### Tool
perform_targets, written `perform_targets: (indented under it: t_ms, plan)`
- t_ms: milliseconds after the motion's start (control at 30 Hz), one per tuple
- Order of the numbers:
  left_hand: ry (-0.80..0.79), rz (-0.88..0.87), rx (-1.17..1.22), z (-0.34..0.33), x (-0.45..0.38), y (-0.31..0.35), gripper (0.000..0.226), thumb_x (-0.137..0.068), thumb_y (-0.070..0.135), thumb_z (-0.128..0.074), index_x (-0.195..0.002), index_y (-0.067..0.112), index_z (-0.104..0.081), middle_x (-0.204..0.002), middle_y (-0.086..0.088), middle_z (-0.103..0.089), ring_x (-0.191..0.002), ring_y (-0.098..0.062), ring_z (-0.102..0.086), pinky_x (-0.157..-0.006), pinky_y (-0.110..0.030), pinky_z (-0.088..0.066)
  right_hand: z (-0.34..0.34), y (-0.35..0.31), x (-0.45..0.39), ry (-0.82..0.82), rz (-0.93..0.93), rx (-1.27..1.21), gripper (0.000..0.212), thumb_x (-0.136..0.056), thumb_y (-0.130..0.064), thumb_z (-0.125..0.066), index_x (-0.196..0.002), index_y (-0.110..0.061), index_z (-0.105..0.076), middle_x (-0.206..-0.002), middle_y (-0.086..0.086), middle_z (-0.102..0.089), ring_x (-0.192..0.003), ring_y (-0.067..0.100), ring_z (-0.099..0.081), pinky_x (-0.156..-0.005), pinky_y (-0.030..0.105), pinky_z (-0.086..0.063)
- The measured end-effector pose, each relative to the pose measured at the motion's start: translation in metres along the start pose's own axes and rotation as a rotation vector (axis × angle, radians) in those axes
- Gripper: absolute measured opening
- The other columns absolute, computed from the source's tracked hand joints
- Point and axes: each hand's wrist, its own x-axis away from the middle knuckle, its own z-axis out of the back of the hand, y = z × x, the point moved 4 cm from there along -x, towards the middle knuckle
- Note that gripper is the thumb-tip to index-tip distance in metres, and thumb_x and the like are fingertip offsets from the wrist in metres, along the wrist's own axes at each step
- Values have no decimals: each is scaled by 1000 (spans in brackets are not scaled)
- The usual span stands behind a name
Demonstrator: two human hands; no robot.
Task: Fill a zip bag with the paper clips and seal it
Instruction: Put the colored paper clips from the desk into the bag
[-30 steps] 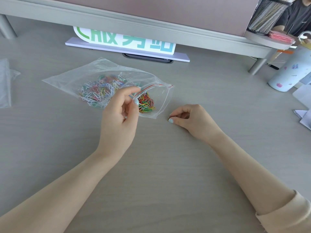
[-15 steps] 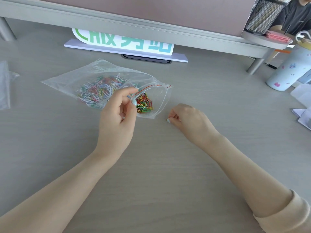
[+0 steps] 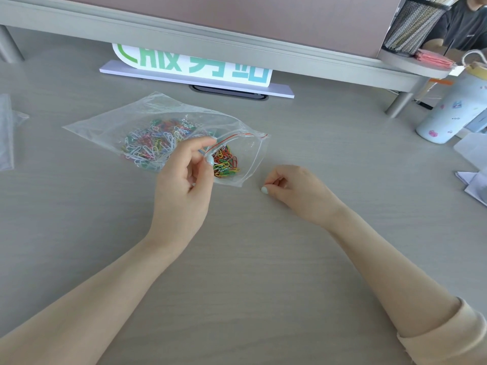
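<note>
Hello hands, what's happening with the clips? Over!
Left hand pinches zip bag mouth open. Right hand pinches something tiny on the desk. Paper clips inside, unsealed. Nothing in the way.

Pale wood-grain counter point(image 3: 263, 285); on it lay zip bag point(image 3: 168, 122) of paper clips point(image 3: 147, 143), a sign point(image 3: 195, 67), a bottle point(image 3: 453, 111).

This was an office: a pale wood-grain desk point(image 3: 237, 272) ran under a partition panel point(image 3: 237, 19), with a mesh pen holder point(image 3: 411, 25) at its far right corner, a printed desk sign point(image 3: 192, 65) and loose papers point(image 3: 474, 180) at the right edge.
</note>
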Motion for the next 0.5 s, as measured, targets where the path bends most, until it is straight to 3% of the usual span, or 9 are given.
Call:
perform_targets:
  t_ms: [100,233,300,400,500]
  plan:
    - [2,-2,-3,0,0,0,19,-93,8,-47,-104,21,-55,-66,-7,-51,-61,-23,-50,-57,-19,-38,1,5,0,41,-20,-68,12,-89,-21,-55,-78,-18,-58,-62,-16,-50,-51,-5,-47,-47,6,-35]
    - [-1,-2,0,0,0,-1,19,-93,8,-47,-104,21,-55,-67,-6,-51,-61,-23,-49,-58,-19,-38,1,7,-2,96,-11,-36,13,-92,-22,-52,-80,-18,-55,-66,-12,-50,-54,6,-41,-51,13,-31]
    - [-1,1,9,0,-1,0,20,-92,8,-46,-104,21,-55,-66,-6,-50,-61,-23,-48,-58,-20,-38,3,9,-3,157,-26,-113,13,-92,-20,-51,-80,-16,-56,-71,-6,-58,-59,12,-47,-57,13,-36]
    - [-1,-3,12,0,-1,0,20,-91,8,-46,-104,21,-55,-65,-6,-49,-60,-22,-47,-57,-22,-38,8,11,-2,233,-115,-454,14,-92,-12,-48,-80,-15,-56,-74,-3,-64,-68,12,-58,-69,21,-47]
    - [-4,-4,14,0,-1,0,20,-91,8,-46,-105,20,-55,-66,-7,-49,-59,-19,-46,-57,-20,-37,6,14,-3,174,-279,-855,25,-95,-5,-40,-81,-18,-55,-71,-3,-55,-60,6,-52,-58,17,-47]
